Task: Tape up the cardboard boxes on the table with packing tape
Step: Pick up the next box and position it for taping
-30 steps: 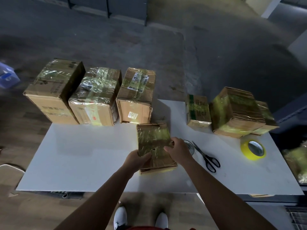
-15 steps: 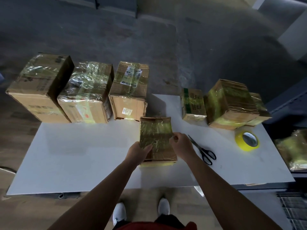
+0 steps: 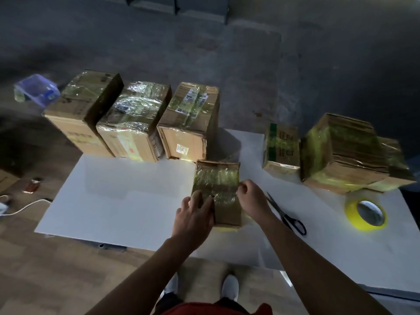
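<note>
A: Currently, where is the work piece?

B: Small brown cardboard box wrapped in clear tape [image 3: 217,192], centre of frame, lying flat on the white table [image 3: 127,201].

A: Hands?

B: Left hand [image 3: 195,218] lies on the box's lower left, fingers spread and flat on the top face; grip not closed around anything. Right hand [image 3: 251,198] is at the box's right edge, fingers curled in a pinch. Whether it has hold of tape or the box edge, cannot tell.

A: Other items?

B: Black-handled scissors [image 3: 286,214] just right of the right hand, on the table. Yellow roll of packing tape [image 3: 366,215] lower right, lying flat. Three large taped cardboard boxes [image 3: 134,123] in a row upper left. Three smaller taped boxes [image 3: 336,153] grouped upper right.
</note>
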{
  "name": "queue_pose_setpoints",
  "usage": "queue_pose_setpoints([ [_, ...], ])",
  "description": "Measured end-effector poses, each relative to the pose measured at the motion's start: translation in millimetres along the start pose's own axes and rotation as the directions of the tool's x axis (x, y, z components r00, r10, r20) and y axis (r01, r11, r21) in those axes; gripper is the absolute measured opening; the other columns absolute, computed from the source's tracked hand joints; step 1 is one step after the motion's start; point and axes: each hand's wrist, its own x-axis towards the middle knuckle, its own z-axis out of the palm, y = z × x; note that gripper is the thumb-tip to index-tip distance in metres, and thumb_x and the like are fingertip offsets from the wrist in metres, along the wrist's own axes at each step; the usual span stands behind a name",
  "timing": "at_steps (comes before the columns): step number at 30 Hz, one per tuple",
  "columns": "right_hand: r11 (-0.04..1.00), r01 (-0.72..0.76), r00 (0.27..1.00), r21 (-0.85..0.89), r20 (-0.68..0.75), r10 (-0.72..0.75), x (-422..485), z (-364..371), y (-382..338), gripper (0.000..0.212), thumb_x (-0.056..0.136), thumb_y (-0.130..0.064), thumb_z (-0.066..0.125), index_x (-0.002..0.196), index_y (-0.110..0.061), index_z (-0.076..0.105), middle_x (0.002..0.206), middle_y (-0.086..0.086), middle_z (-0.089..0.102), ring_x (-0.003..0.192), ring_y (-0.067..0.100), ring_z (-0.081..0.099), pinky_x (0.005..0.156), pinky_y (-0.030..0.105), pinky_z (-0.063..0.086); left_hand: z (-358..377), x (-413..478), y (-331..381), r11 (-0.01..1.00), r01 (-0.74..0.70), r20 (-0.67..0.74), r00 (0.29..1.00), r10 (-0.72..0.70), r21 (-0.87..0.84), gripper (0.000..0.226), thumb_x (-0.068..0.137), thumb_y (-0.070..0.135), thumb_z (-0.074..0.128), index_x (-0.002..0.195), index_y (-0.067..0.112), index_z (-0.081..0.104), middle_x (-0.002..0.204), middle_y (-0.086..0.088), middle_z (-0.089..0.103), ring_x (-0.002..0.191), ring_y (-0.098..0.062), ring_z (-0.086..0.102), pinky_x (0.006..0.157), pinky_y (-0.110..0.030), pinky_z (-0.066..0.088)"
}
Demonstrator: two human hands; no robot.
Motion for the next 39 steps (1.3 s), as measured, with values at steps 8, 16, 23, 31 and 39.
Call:
queue_pose_setpoints([
  [8,0.991,0.132,0.991,0.008,-0.015,-0.132,0.7,5.9,10.6,0.018,0.097,-0.019,0.049,0.109,-0.007,0.054,0.09,0.004,0.056,0.076,0.017,0.051,0.052,0.015,0.029,-3.1,9.2,3.4,0.997,0.065,0.199,0.977,-0.074,0.05,0.088,0.068,0.065,0.071,0.141,0.03,0.036,0.146,-0.006,0.024,0.124,-0.03,0.039,0.087,-0.04,0.05],
  [16,0.988,0.142,0.988,0.058,0.053,-0.146,8.7,2.9,20.0,0.019,0.097,-0.027,0.049,0.109,-0.013,0.051,0.093,0.0,0.055,0.074,0.013,0.049,0.051,0.017,0.03,3.1,0.7,9.2,0.996,0.065,0.02,0.998,-0.064,-0.056,0.078,0.057,0.046,0.087,0.126,0.017,0.063,0.132,-0.016,0.052,0.121,-0.038,0.05,0.069,-0.049,0.056],
  [23,0.983,0.152,0.988,0.105,0.025,-0.155,6.2,-1.0,52.2,0.024,0.101,-0.023,0.044,0.089,-0.01,0.059,0.084,0.01,0.06,0.076,0.021,0.054,0.067,0.027,0.036,-3.8,1.4,9.5,0.997,0.053,0.038,0.998,-0.051,-0.053,0.073,0.062,0.046,0.085,0.126,0.019,0.062,0.135,-0.014,0.049,0.124,-0.035,0.047,0.072,-0.048,0.056],
  [31,0.941,0.185,0.983,-0.283,0.064,-0.174,-4.3,0.5,57.3,0.022,0.088,-0.02,0.047,0.086,-0.011,0.066,0.087,0.006,0.063,0.084,0.026,0.06,0.069,0.031,0.049,-16.0,7.3,23.0,0.984,-0.087,0.034,0.996,0.083,0.157,0.078,0.045,0.051,0.09,0.106,0.006,0.071,0.109,-0.013,0.067,0.103,-0.037,0.064,0.076,-0.048,0.056],
  [39,0.781,0.271,0.962,-0.563,0.18,-0.205,-12.8,3.6,63.8,0.023,0.085,-0.027,0.054,0.103,-0.019,0.067,0.106,0.004,0.066,0.107,0.026,0.057,0.085,0.031,0.047,-12.6,9.4,12.4,0.992,-0.125,0.118,0.986,0.121,0.022,0.062,0.076,0.055,0.07,0.123,0.016,0.058,0.124,-0.003,0.052,0.113,-0.024,0.051,0.089,-0.034,0.044],
])
